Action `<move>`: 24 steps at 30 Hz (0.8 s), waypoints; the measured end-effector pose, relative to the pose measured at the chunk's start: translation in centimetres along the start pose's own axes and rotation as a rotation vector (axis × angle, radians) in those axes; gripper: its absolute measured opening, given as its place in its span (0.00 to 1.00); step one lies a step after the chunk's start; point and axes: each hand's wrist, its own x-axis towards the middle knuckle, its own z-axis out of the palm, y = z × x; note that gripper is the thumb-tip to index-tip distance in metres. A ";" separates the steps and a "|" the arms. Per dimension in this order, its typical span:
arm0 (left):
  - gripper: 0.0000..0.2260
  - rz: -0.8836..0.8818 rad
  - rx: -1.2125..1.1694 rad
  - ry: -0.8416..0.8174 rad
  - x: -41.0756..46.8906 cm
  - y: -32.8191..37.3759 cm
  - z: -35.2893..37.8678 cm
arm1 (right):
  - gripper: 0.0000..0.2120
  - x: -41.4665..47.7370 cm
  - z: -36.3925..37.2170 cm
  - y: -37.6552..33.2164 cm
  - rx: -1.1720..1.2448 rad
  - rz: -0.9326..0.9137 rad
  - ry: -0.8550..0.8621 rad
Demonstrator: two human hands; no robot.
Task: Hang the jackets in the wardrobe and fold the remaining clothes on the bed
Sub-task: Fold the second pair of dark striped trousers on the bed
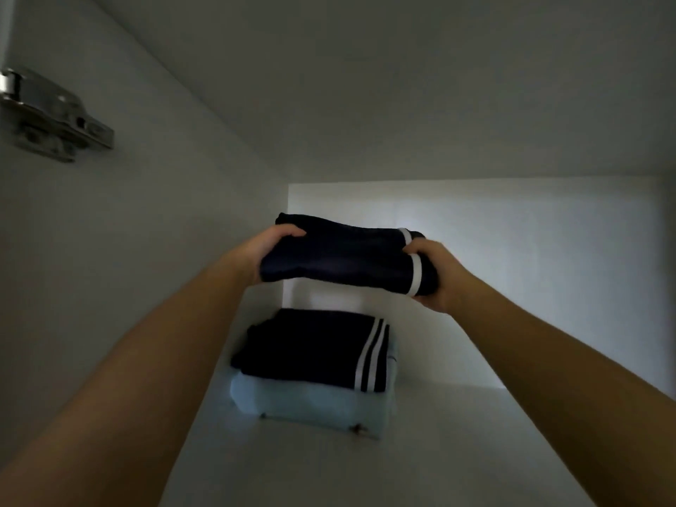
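A white wardrobe shelf (pixel 457 451) is seen inside a dim compartment, bounded by a white side wall on the left and a back panel. One pale blue folded garment (pixel 322 404) is laid directly on the shelf, close to the left wall. A folded navy garment with white stripes (pixel 318 349) is stacked upon it.

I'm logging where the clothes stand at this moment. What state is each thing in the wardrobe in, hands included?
Left hand: gripping the held garment's left end.
Right hand: gripping its right end.
Held dark garment: folded, in the air above the stack.
Dark striped garment: folded, lying on top of the stack.
Pale blue garment: folded, at the bottom, on the shelf.
Hinge: mounted on the left wall.
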 end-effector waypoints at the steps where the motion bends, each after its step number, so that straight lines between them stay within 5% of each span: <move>1: 0.09 -0.039 0.107 0.026 1.9 -0.5 -0.7 | 0.07 1.9 0.3 1.1 -0.038 0.042 0.016; 7: 0.15 -0.375 1.227 -0.046 7.4 -7.0 -2.6 | 0.13 7.2 0.8 10.6 -0.387 0.428 0.047; 10: 0.24 -0.315 1.220 0.023 8.7 -8.9 -2.1 | 0.18 8.8 0.6 10.6 -0.362 0.414 0.099; 13: 0.21 -0.171 1.286 0.135 10.5 -10.1 -1.9 | 0.21 10.2 1.4 10.2 -0.447 0.349 0.143; 18: 0.20 0.067 1.456 0.253 13.4 -12.6 -1.7 | 0.22 12.7 2.7 11.1 -0.827 0.234 0.227; 20: 0.23 0.228 1.583 0.256 14.0 -13.0 -0.6 | 0.34 13.4 2.4 11.1 -1.136 0.085 0.216; 22: 0.29 0.328 1.615 0.070 14.9 -13.4 0.9 | 0.41 13.7 2.2 11.0 -1.449 -0.078 0.176; 24: 0.33 0.138 1.586 -0.185 15.2 -14.7 2.7 | 0.33 13.2 2.1 11.3 -1.595 -0.037 -0.086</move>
